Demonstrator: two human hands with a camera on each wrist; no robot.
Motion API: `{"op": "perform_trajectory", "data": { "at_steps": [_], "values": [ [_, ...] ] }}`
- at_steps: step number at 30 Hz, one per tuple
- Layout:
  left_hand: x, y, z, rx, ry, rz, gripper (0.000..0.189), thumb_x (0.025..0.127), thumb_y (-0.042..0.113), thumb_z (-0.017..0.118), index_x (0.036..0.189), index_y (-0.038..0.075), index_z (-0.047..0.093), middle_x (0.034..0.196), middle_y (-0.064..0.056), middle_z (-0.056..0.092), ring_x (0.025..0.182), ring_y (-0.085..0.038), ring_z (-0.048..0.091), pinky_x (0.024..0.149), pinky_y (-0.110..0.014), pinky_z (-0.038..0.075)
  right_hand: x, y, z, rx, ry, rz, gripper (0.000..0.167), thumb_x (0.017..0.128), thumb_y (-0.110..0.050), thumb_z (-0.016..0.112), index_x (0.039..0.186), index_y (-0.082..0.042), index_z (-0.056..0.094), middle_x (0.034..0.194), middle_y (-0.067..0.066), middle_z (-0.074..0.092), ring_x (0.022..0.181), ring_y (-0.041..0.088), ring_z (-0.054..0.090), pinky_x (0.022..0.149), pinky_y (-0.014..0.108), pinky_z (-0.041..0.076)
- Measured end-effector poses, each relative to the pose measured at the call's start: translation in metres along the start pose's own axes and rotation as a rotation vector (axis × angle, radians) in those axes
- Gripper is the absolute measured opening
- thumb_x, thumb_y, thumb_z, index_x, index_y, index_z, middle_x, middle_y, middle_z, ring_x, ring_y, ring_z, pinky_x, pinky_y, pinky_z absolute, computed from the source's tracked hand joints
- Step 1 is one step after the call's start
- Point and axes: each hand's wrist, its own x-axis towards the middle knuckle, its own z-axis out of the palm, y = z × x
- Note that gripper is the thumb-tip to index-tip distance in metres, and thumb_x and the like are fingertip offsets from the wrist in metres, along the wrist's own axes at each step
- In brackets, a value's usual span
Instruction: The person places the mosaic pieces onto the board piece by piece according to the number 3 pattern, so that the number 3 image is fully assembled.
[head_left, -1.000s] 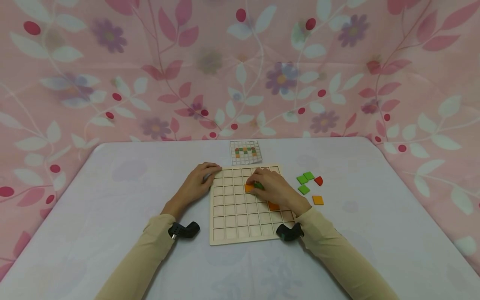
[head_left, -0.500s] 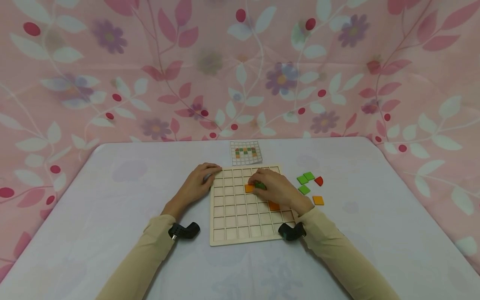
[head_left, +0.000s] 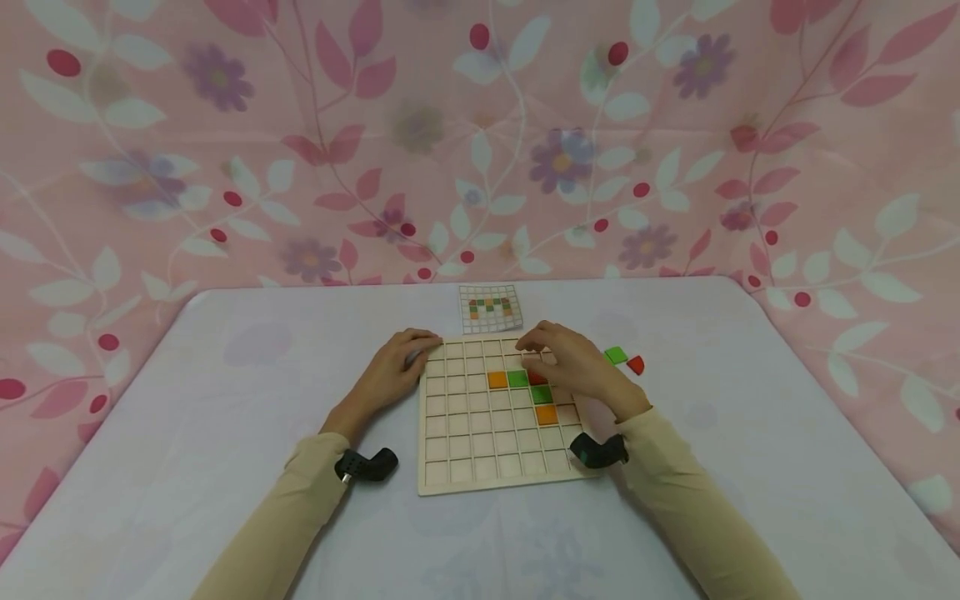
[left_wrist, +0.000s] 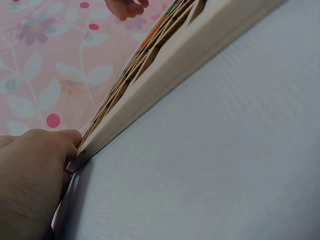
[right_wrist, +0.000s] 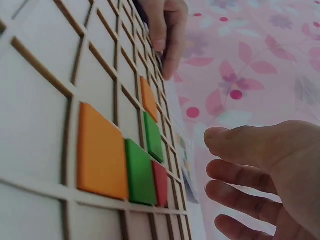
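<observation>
Spread beneath both forearms, a white-covered table (head_left: 225, 383). Ahead of the wrists, reaching from the left fingertips to under the right hand (head_left: 570, 362), a gridded wooden board (head_left: 480, 442), flat. Probably light for its breadth, stiff, apt to skid on the smooth cover if nudged; best gripped by the bare outer rim. Taken so by the left hand (head_left: 393, 364), with fingers and thumb about the far corner on that side, apparently pinching it. At the opposite far corner, by contrast, right thumb and fingertips parted, with nothing visible between. Beyond the gap between the hands, a pattern card (head_left: 487, 310): thin, likely bendy and easy to crease; best lifted by a corner. Between the hands, nearer the right, an orange tile (head_left: 498, 380) beside a green tile (head_left: 517, 378); nearer the right wrist, a second green tile (head_left: 542, 394) and a second orange tile (head_left: 546, 414). All seated in cells; likely light, hard, slick and sturdy, so best pinched by opposite edges. Outward from the right hand, a loose green tile (head_left: 616, 355). Smallest, a red piece (right_wrist: 160, 184) close to the right thumb, and farther outward a loose red wedge (head_left: 636, 364); pinch by the straight sides, with the curve likelier to slip.
</observation>
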Motion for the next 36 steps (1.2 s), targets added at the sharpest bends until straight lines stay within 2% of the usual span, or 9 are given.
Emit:
{"op": "perform_trajectory", "data": {
  "at_steps": [6, 11, 16, 20, 24, 28, 31, 36],
  "values": [
    [0.0, -0.002, 0.0, 0.005, -0.009, -0.008, 0.031, 0.094, 0.009, 0.055, 0.125, 0.011, 0.062, 0.126, -0.007, 0.058, 0.121, -0.026, 0.051, 0.103, -0.044, 0.041, -0.005, 0.013, -0.018, 0.049, 0.017, -0.008, 0.028, 0.092, -0.016, 0.062, 0.117, -0.003, 0.062, 0.11, 0.01, 0.061, 0.101, 0.025, 0.056, 0.088, 0.048, 0.048],
    [0.0, -0.001, 0.0, 0.007, -0.004, -0.005, 0.031, 0.094, 0.008, 0.055, 0.125, 0.01, 0.062, 0.126, -0.008, 0.058, 0.121, -0.027, 0.051, 0.102, -0.045, 0.041, -0.013, 0.027, -0.034, 0.049, 0.036, 0.032, 0.029, 0.091, -0.012, 0.063, 0.118, -0.003, 0.061, 0.112, 0.012, 0.06, 0.104, 0.026, 0.057, 0.093, 0.05, 0.045],
    [0.0, 0.0, 0.001, 0.006, 0.006, 0.001, 0.03, 0.094, 0.008, 0.055, 0.123, 0.009, 0.063, 0.125, -0.008, 0.058, 0.119, -0.027, 0.052, 0.101, -0.046, 0.042, -0.025, 0.053, -0.048, 0.087, 0.051, 0.105, 0.031, 0.093, -0.016, 0.061, 0.121, -0.005, 0.058, 0.119, 0.014, 0.059, 0.11, 0.029, 0.055, 0.096, 0.052, 0.043],
    [0.0, 0.0, 0.001, 0.009, 0.01, 0.01, 0.031, 0.094, 0.007, 0.055, 0.123, 0.009, 0.063, 0.125, -0.008, 0.058, 0.118, -0.028, 0.052, 0.1, -0.047, 0.042, -0.035, 0.075, -0.055, 0.125, 0.06, 0.204, 0.033, 0.095, -0.02, 0.058, 0.123, -0.005, 0.056, 0.123, 0.016, 0.057, 0.114, 0.03, 0.053, 0.1, 0.052, 0.04],
    [-0.001, 0.0, 0.0, 0.011, 0.012, 0.002, 0.031, 0.094, 0.007, 0.056, 0.124, 0.01, 0.063, 0.125, -0.008, 0.058, 0.118, -0.028, 0.052, 0.099, -0.047, 0.043, -0.042, 0.09, -0.056, 0.151, 0.06, 0.285, 0.034, 0.095, -0.021, 0.057, 0.124, -0.003, 0.056, 0.125, 0.016, 0.056, 0.115, 0.031, 0.051, 0.103, 0.053, 0.038],
    [-0.002, 0.0, 0.0, 0.012, 0.015, 0.009, 0.031, 0.093, 0.007, 0.056, 0.123, 0.009, 0.063, 0.125, -0.009, 0.058, 0.118, -0.029, 0.052, 0.099, -0.047, 0.043, -0.048, 0.103, -0.05, 0.182, 0.068, 0.317, 0.033, 0.095, -0.022, 0.057, 0.123, -0.004, 0.058, 0.127, 0.015, 0.056, 0.116, 0.031, 0.051, 0.103, 0.053, 0.038],
    [-0.002, 0.0, 0.0, 0.004, 0.012, 0.014, 0.031, 0.093, 0.006, 0.056, 0.123, 0.008, 0.063, 0.125, -0.009, 0.058, 0.118, -0.03, 0.052, 0.099, -0.048, 0.042, -0.055, 0.116, -0.043, 0.231, 0.101, 0.354, 0.033, 0.096, -0.028, 0.056, 0.122, -0.009, 0.059, 0.127, 0.012, 0.058, 0.115, 0.025, 0.053, 0.102, 0.045, 0.041],
    [-0.001, -0.001, 0.001, 0.002, 0.011, 0.017, 0.031, 0.093, 0.006, 0.056, 0.123, 0.008, 0.063, 0.125, -0.009, 0.058, 0.119, -0.029, 0.052, 0.1, -0.048, 0.042, -0.065, 0.13, -0.034, 0.295, 0.164, 0.364, 0.035, 0.096, -0.035, 0.053, 0.122, -0.014, 0.06, 0.126, 0.009, 0.06, 0.107, 0.006, 0.052, 0.092, 0.013, 0.039]
  ]
}}
